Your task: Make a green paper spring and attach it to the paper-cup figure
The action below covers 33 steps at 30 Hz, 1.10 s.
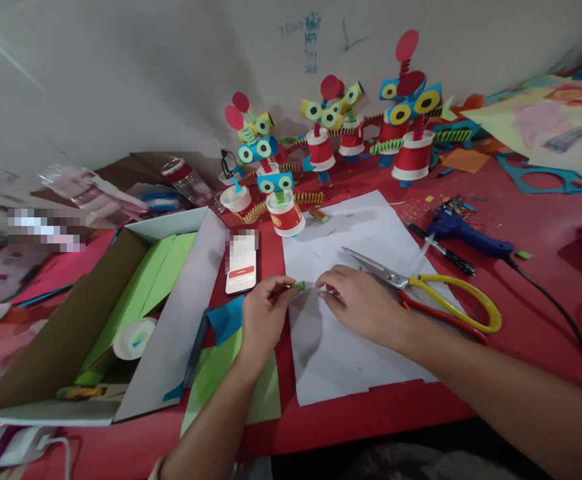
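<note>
My left hand (pixel 265 307) pinches a small folded green paper spring (pixel 298 286) between thumb and fingertips, above the left side of a white sheet (pixel 351 360). Just right of it, my right hand (pixel 358 300) has its thumb and fingers drawn together. Whatever those fingertips hold, if anything, is too small to make out. Large scissors (pixel 445 300) with yellow and red handles lie partly on the sheet, beside my right wrist. Left of my left hand are a phone (pixel 242 263) with a lit screen, a piece of blue paper (pixel 225 320) and green paper (pixel 265 393).
Several paper-cup figures (pixel 285 213) with paper-spring arms stand at the back. A blue glue gun (pixel 471 235) with a trailing cord lies right, beside a pen (pixel 443 250). The open box (pixel 171 340) on the left holds green paper and a cup. Paper scraps (pixel 565 133) cover the far right.
</note>
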Each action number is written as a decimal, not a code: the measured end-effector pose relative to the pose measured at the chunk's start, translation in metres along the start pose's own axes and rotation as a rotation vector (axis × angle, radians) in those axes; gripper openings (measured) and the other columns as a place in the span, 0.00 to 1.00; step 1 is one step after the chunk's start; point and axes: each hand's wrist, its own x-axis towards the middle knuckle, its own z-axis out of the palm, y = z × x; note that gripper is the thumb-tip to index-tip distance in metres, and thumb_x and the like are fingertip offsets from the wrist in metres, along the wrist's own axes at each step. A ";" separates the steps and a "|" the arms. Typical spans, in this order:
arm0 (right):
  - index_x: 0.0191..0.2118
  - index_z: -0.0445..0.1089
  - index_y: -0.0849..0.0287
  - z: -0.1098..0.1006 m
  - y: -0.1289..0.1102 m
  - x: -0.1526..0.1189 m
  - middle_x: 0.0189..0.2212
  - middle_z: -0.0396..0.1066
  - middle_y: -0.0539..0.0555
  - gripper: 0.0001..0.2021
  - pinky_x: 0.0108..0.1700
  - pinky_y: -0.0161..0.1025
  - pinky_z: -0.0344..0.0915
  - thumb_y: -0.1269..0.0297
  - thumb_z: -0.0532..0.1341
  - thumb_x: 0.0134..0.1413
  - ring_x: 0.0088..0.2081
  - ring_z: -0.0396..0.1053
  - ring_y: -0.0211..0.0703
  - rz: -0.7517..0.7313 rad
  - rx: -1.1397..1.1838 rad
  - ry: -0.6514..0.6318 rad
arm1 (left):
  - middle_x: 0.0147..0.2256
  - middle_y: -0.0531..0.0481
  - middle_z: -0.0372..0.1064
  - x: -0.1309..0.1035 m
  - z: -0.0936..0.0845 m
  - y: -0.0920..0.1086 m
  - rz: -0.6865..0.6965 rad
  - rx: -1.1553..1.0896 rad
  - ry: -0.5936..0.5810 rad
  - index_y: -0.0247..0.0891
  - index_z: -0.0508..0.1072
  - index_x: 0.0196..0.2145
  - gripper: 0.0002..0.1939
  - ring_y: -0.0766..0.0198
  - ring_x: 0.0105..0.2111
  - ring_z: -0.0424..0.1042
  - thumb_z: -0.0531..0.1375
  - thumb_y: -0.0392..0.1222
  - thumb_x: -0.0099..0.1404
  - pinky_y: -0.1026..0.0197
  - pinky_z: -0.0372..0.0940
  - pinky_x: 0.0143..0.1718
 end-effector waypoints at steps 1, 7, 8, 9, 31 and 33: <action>0.41 0.73 0.61 0.000 0.000 0.000 0.38 0.73 0.56 0.09 0.41 0.39 0.62 0.73 0.57 0.58 0.37 0.70 0.43 0.000 -0.007 0.001 | 0.32 0.52 0.76 0.000 0.000 0.000 0.039 0.039 0.005 0.40 0.77 0.33 0.06 0.64 0.32 0.74 0.63 0.35 0.56 0.61 0.69 0.36; 0.39 0.73 0.61 0.001 0.003 0.001 0.36 0.72 0.56 0.08 0.39 0.39 0.61 0.73 0.57 0.58 0.36 0.69 0.44 -0.023 -0.056 -0.015 | 0.36 0.51 0.77 -0.003 0.003 -0.004 0.334 0.205 -0.011 0.42 0.80 0.38 0.12 0.65 0.35 0.75 0.60 0.31 0.60 0.63 0.70 0.38; 0.38 0.73 0.61 0.001 0.003 0.001 0.35 0.72 0.56 0.08 0.39 0.39 0.60 0.72 0.56 0.59 0.36 0.69 0.44 -0.024 -0.066 -0.020 | 0.35 0.51 0.77 -0.003 0.003 -0.005 0.366 0.227 -0.012 0.42 0.80 0.38 0.12 0.65 0.34 0.75 0.59 0.30 0.61 0.63 0.70 0.37; 0.38 0.72 0.61 0.001 0.004 0.001 0.35 0.71 0.56 0.08 0.38 0.39 0.60 0.72 0.56 0.59 0.36 0.69 0.44 -0.026 -0.074 -0.023 | 0.35 0.51 0.77 -0.003 0.004 -0.006 0.394 0.249 -0.009 0.42 0.80 0.38 0.12 0.65 0.34 0.75 0.59 0.30 0.61 0.63 0.71 0.37; 0.37 0.72 0.62 -0.001 0.002 0.001 0.35 0.71 0.57 0.08 0.40 0.39 0.61 0.71 0.55 0.60 0.38 0.70 0.45 -0.040 -0.104 -0.050 | 0.36 0.41 0.76 -0.009 0.008 -0.006 0.745 0.662 -0.082 0.34 0.77 0.33 0.18 0.55 0.35 0.75 0.50 0.22 0.56 0.54 0.73 0.37; 0.37 0.72 0.62 -0.001 0.003 0.002 0.35 0.71 0.57 0.08 0.40 0.39 0.61 0.71 0.55 0.59 0.38 0.70 0.45 -0.039 -0.093 -0.051 | 0.37 0.43 0.77 -0.008 0.007 -0.009 0.669 0.586 -0.063 0.38 0.77 0.33 0.16 0.56 0.37 0.76 0.51 0.25 0.59 0.56 0.72 0.39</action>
